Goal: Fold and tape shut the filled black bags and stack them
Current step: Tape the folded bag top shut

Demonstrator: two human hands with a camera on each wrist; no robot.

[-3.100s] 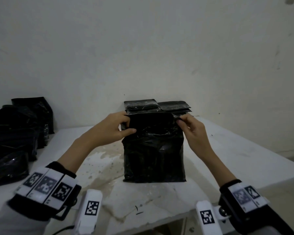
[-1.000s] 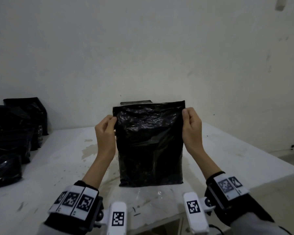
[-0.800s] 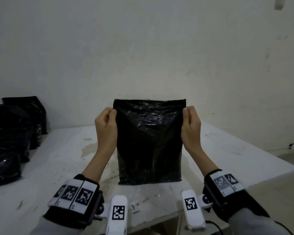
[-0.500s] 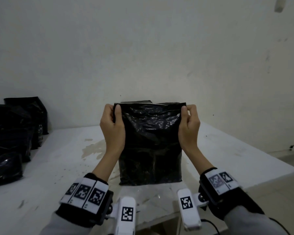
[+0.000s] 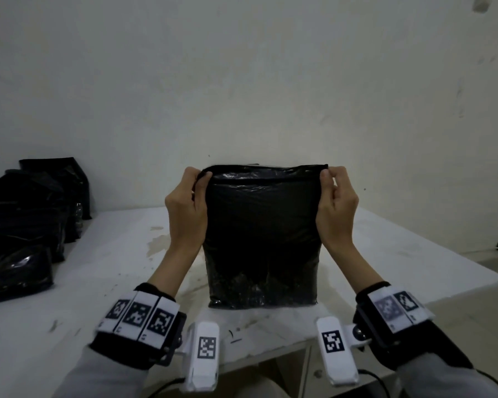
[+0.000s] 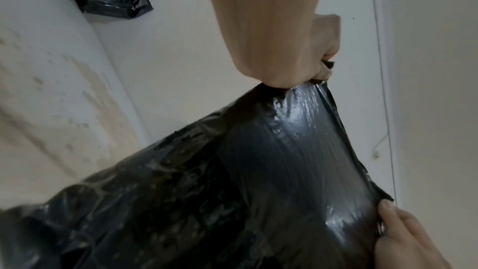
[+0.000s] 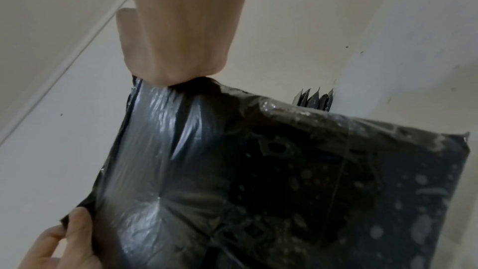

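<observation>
Bag (image 5: pixel 260 239) upright mid-frame; left hand (image 5: pixel 186 214) & right hand (image 5: pixel 335 211) pinch top corners (film taut) to roll fold.

Glossy crinkled black plastic bag (image 5: pixel 261 239)

Grey sleeves (image 5: pixel 104 377) are worn on both arms. Black wrist bands (image 5: pixel 144 334) are fitted with white fiducial tags (image 5: pixel 140 314), and white camera blocks (image 5: pixel 203 354), each marked with one tag, are mounted inward; thin black cables (image 5: pixel 489 380) are seen lower right.
</observation>
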